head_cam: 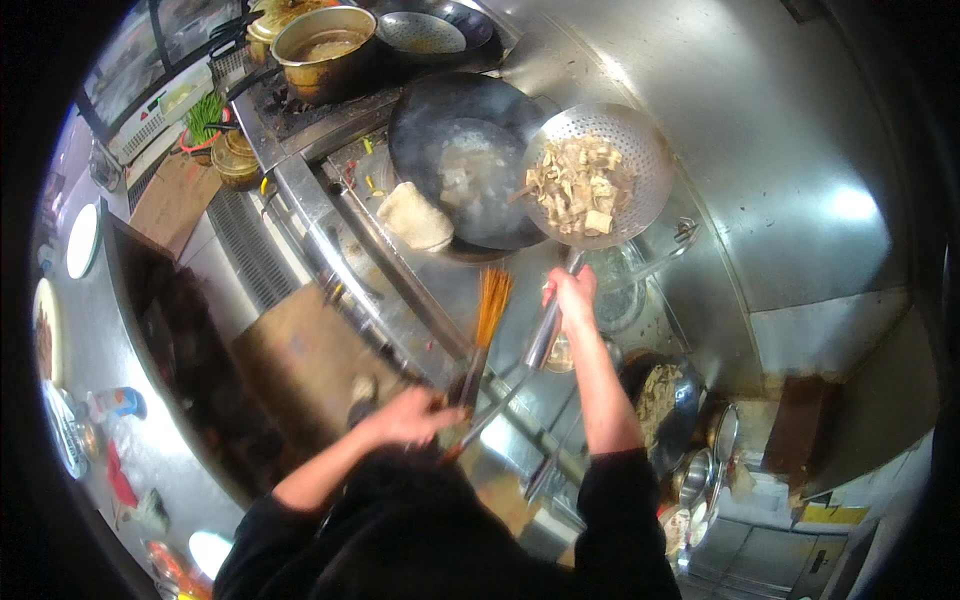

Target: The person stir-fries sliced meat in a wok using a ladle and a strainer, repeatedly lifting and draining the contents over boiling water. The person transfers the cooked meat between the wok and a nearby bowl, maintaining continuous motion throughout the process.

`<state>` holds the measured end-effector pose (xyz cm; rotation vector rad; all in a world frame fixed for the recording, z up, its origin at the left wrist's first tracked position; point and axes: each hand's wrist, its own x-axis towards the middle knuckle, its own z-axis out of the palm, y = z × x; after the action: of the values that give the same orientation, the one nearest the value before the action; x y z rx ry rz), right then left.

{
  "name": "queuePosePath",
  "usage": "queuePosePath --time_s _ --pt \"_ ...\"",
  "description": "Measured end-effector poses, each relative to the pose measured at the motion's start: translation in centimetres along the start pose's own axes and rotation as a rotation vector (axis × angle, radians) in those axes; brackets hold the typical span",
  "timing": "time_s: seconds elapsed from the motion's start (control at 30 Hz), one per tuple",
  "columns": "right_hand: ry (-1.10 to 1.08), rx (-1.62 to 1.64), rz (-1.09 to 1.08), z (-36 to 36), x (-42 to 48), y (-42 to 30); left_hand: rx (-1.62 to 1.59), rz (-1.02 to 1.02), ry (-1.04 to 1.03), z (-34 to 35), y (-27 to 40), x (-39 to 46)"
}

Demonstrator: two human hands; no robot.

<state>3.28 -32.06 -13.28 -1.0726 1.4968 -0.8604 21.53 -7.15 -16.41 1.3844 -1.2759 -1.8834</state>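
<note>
My right hand (571, 294) grips the handle of a large perforated metal strainer (651, 165), which overlaps the right edge of a dark wok (420, 142). Pale, sliced food pieces (581, 184) lie in the strainer. Liquid and haze show at the wok's bottom. A folded tan cloth (415, 217) rests against the wok's lower left rim. Near my waist, my left hand (420, 415) is blurred, its fingers partly spread beside the handle of a bristle brush (493, 307); whether it touches the brush is unclear. A long metal utensil handle (495, 409) crosses close to that hand.
A pot of liquid (322, 56) and another wok with a perforated strainer (421, 31) stand at the upper left. A curved faucet (675, 244) is right of the wok. A dark pan of food (664, 409) sits lower right, with metal bowls (696, 476) beyond. A steel counter (157, 375) runs along the left.
</note>
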Motion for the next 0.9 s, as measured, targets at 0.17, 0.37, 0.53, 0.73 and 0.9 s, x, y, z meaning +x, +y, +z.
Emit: queuePosePath --time_s 0.17,0.37,0.53,0.73,0.9 --pt "-0.034 -0.013 0.059 1.0 1.6 -1.0 -0.031 -0.088 -0.100 -0.5 -1.7 -3.0" --pt "0.033 -0.064 0.014 2.8 2.2 -0.6 0.039 0.063 -0.012 0.3 -4.6 -3.4" --pt "0.050 -0.072 -0.019 3.6 2.6 -0.9 0.056 0.065 0.021 0.1 -5.2 -3.8" --pt "0.066 -0.033 -0.001 3.4 2.7 -0.9 0.023 0.058 -0.021 -0.9 -4.8 -3.9" --pt "0.124 -0.054 -0.069 3.2 3.2 0.1 0.035 0.061 0.029 -1.1 -4.1 -4.0"
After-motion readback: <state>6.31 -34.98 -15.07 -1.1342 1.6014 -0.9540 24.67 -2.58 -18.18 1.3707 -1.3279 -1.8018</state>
